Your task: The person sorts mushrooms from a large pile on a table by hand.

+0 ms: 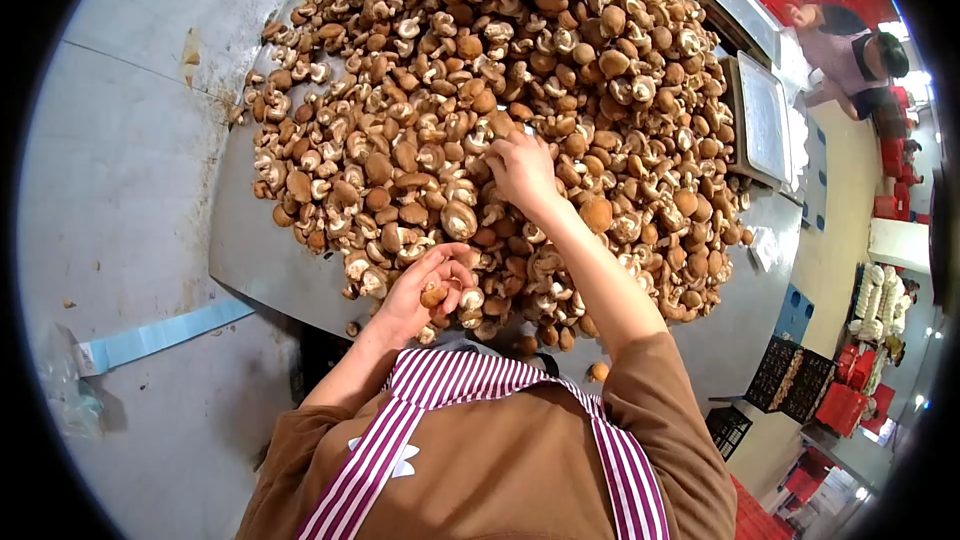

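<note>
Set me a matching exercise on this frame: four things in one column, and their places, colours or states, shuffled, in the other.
1. Left hand
2. Right hand
3. Apron
4. Plastic crates

A. Purple and white stripes
B. Reaching into the shiitake pile
C. Black, beyond the table's right side
D. Fingers curled around a small mushroom

Pairs: 1-D, 2-B, 3-A, 4-C

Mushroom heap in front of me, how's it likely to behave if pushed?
The mushroom heap will probably shift piece by piece, since nothing visible binds it. Rounded caps might roll across the table; uneven shapes may snag on neighbours.
</note>
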Demonstrator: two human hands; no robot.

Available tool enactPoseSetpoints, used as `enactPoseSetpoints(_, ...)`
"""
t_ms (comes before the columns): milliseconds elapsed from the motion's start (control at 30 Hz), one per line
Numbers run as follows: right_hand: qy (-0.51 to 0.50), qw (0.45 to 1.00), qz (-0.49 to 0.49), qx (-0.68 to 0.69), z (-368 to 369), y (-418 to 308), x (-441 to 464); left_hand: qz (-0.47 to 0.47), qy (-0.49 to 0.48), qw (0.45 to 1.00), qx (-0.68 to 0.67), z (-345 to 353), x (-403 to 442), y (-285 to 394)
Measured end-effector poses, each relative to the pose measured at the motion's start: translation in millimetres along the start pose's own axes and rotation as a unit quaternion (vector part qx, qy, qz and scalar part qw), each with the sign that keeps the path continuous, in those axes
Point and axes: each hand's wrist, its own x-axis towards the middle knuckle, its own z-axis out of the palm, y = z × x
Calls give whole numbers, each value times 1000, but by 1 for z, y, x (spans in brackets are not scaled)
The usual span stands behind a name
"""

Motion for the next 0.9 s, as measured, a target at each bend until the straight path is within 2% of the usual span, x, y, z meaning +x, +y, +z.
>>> enactPoseSetpoints(133,-18,1000,-23,10,-12,-2,-6,12,15,999,-43,-10,9,-2)
enactPoseSetpoints(267,-32,996,-18,-84,23,21,5,7,19,1000,-18,-4,19,4)
enactPoseSetpoints(367,-57,996,-16,-73,24,18,12,7,7,1000,4,5,16,9)
enactPoseSetpoints(467,7,999,-39,-13,12,22,0,21,-7,1000,-5,-6,20,6)
enactPoseSetpoints(533,3,999,-31,17,-16,7,-2,19,-5,999,-26,-13,21,6)
enactPoseSetpoints(600,-144,961,47,230,-60,-20,-1,21,3,999,-33,-11,20,9)
enactPoseSetpoints(667,-307,877,-10,371,-86,-34,1,36,25,995,-92,1,20,18)
enactPoseSetpoints(700,-347,856,-16,384,-97,-42,4,42,42,992,-108,3,21,19)
enactPoseSetpoints(733,-348,860,-17,372,-104,-48,10,45,42,992,-106,1,22,20)
enactPoseSetpoints(833,-201,935,30,291,-68,-29,57,39,42,991,-122,-15,28,17)
enactPoseSetpoints(900,-75,981,110,141,-51,-21,93,27,41,990,-130,-17,26,14)
